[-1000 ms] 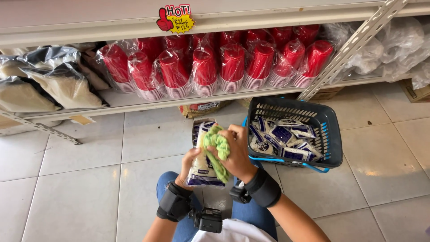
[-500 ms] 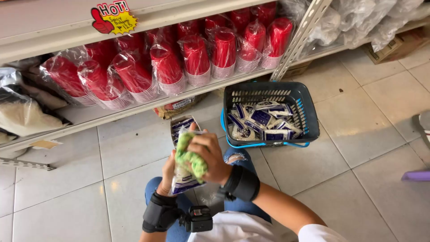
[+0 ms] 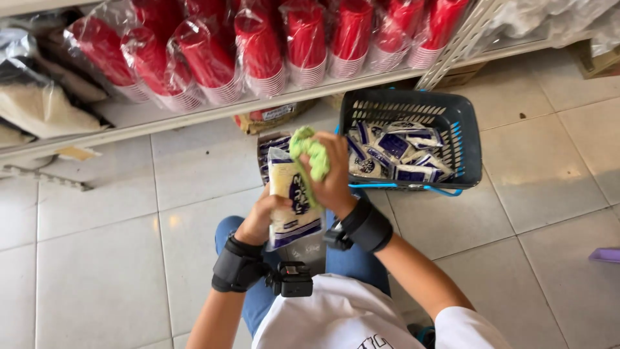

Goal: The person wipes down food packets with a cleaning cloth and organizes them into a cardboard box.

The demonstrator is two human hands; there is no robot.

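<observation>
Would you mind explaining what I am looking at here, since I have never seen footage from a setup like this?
There is no machine here: a person wears a camera on the head, so the one picture looks straight down at their own two hands, their knees and a tiled floor. Both wrists carry black straps.

The left hand holds a white and blue packet upright from the side. The right hand presses a green cloth against the packet's top.

To the right, a dark plastic basket stands on the floor with more such packets inside. Above, a shelf holds stacks of red cups wrapped in clear plastic.
</observation>
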